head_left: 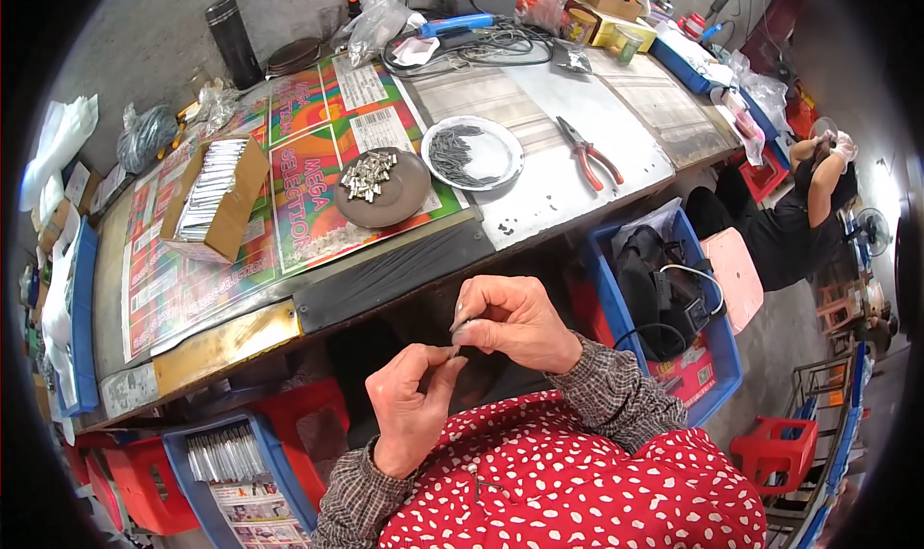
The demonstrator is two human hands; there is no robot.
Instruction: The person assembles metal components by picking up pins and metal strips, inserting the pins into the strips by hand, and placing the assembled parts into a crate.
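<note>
Before us stands a long table, bearing a cardboard box, a white plate and a brown plate. Off its front edge, our right hand and left hand nearly meet, both pinched narrow. Between their fingertips we hold a tiny piece, seemingly thin, though too small to make out clearly.

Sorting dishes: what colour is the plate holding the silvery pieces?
The plate is dark brown, seen best in the head view.
</note>
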